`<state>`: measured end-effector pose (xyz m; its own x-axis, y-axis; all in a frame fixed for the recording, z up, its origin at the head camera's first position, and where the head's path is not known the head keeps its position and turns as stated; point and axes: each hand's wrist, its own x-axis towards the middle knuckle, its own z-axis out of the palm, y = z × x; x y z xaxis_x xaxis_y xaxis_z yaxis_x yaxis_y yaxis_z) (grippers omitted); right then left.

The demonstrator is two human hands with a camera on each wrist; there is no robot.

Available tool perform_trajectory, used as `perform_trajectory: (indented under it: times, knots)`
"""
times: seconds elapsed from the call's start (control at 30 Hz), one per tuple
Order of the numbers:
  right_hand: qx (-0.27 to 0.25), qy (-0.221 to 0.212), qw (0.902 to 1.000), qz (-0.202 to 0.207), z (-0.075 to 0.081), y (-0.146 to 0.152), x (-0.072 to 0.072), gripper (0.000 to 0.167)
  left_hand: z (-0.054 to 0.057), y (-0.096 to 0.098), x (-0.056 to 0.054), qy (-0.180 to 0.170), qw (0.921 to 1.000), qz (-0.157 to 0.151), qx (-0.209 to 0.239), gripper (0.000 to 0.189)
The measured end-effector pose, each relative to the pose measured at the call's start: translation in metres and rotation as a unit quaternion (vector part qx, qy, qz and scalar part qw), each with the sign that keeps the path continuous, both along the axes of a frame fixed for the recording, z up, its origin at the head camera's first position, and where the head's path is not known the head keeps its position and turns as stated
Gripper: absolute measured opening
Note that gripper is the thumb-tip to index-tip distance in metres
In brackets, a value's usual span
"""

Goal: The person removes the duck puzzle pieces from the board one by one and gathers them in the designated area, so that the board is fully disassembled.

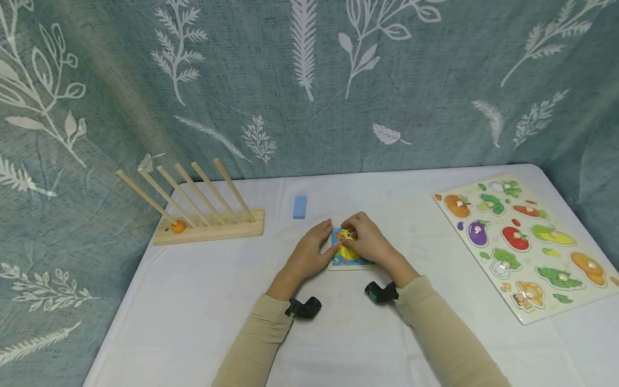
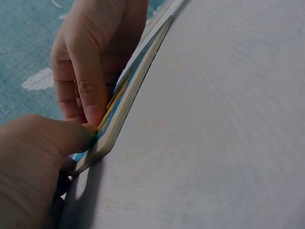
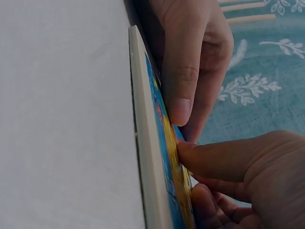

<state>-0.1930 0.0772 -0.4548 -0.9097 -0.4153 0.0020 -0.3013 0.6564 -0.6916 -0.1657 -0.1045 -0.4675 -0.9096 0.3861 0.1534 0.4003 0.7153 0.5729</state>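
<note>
A small wooden duck puzzle (image 1: pixel 353 261), yellow on blue with a pale rim, lies flat on the table between both hands. My left hand (image 1: pixel 308 253) holds its left side, the thumb over the picture and the fingers along the edge. From the right, my right hand (image 1: pixel 371 239) reaches over the duck's head with curled fingers. Its thumb (image 3: pixel 212 157) and fingers pinch at the duck picture in the right wrist view. Both thumb tips are close together on the picture in the left wrist view. The right hand covers the upper right of the puzzle.
A blue block (image 1: pixel 300 207) lies behind the hands. Back left stands a wooden base (image 1: pixel 232 228) with several upright pegs and an orange bead (image 1: pixel 178 226) on one. A large vegetable puzzle board (image 1: pixel 529 252) lies at the right. A patterned curtain (image 1: pixel 329 123) hangs behind the table.
</note>
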Motion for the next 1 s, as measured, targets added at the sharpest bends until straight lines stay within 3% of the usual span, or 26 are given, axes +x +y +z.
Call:
perform_trajectory:
  times: [0.37, 0.8, 1.0]
  knots:
    - [-0.054, -0.006, 0.9983, -0.022, 0.000, -0.002, 0.000, 0.030, 0.001, 0.001, 0.000, 0.007, 1.0000, -0.004, 0.006, 0.058]
    - [-0.059, 0.010, 0.9978, -0.027, 0.006, 0.003, -0.002, 0.027, 0.000, 0.000, 0.000, 0.000, 1.0000, 0.002, -0.002, 0.060]
    - [-0.067, -0.019, 0.9961, -0.054, 0.012, 0.022, -0.008, 0.032, -0.001, 0.000, 0.000, 0.007, 1.0000, 0.003, -0.004, 0.060]
